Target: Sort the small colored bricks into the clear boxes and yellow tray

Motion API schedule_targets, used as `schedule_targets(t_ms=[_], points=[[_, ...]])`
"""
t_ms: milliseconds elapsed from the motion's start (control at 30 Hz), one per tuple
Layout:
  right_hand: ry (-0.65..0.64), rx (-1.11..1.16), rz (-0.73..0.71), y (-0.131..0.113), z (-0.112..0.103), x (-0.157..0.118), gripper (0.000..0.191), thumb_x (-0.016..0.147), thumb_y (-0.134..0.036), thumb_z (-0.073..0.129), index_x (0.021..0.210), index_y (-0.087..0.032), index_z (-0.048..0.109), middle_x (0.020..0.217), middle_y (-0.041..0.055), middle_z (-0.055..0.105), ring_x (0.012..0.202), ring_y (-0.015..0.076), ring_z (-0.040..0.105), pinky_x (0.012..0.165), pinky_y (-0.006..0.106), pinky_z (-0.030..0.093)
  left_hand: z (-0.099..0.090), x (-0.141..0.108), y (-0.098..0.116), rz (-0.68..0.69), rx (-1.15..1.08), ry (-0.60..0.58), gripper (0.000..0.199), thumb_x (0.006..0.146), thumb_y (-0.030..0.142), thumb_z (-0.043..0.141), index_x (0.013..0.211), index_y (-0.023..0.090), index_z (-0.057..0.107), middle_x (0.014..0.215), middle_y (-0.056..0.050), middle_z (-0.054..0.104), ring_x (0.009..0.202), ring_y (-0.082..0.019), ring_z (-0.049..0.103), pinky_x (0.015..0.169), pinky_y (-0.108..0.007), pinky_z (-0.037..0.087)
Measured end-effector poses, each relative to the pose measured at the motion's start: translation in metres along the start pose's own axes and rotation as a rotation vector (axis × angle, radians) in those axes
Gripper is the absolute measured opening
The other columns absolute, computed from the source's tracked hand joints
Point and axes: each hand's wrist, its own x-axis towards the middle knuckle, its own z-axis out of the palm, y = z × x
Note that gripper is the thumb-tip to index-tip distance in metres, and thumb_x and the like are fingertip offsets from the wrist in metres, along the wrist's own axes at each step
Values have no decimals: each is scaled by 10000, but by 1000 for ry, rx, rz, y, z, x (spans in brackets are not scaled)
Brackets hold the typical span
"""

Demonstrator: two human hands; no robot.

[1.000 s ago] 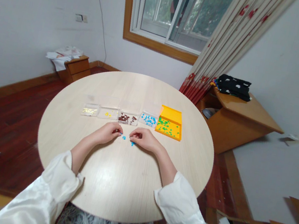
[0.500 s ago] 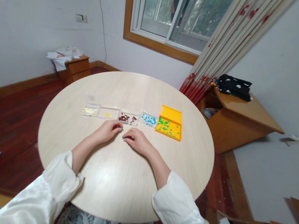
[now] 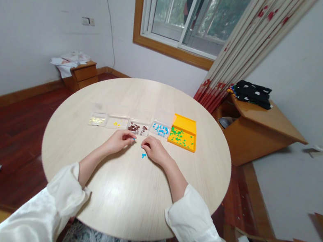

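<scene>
My left hand [image 3: 121, 140] is closed, with a small blue piece [image 3: 134, 138] pinched at its fingertips, just in front of the clear box of dark brown pieces [image 3: 138, 129]. To its right, my right hand [image 3: 153, 148] has its fingers pressed together low over the table; a speck of blue may show at the tips, too small to make out. Small blue pieces [image 3: 143, 155] lie on the table by the right fingers. Behind the right hand stands a clear box of blue pieces [image 3: 160, 130].
An open orange box [image 3: 183, 138] with green pieces adjoins the blue box. Further left are clear boxes with yellow pieces [image 3: 117, 123] and pale pieces [image 3: 97, 120]. All stand on a round table [image 3: 130, 190]. A wooden cabinet [image 3: 260, 130] is at the right.
My right hand has moved right and slightly up, uncovering the blue pieces on the table. My left hand has shifted slightly to the right, still pinching its piece.
</scene>
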Motion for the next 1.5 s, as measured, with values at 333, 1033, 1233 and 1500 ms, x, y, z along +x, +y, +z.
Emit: schedule_targets(t_ms=[333,1033,1233,1500], points=[[46,11,24,6,3,2,102,787,-76,547,762,-133,628,782,43,610,759,132,532,737,254,407,1,0,0,-24,-70,-18,196,628,261,630,758,120,665,674,-26,639,613,-124,518,616,-250,393],[331,318,126,3,-2,7,95,697,-178,585,714,-140,670,667,23,659,580,110,533,571,232,425,5,-4,9,-162,-316,-22,210,598,267,717,707,128,604,568,-11,619,550,-119,566,603,-252,445],[367,354,91,5,-3,7,180,744,-180,550,847,-173,699,849,52,688,761,137,597,659,250,463,5,-5,11,-166,-419,-39,249,630,332,709,693,136,568,477,40,522,461,-91,478,528,-255,455],[373,355,124,7,-5,8,183,773,-176,517,822,-179,693,902,58,682,826,143,598,696,259,464,1,-6,18,-239,-552,3,243,595,262,748,684,117,574,511,26,561,500,-82,518,547,-227,447]])
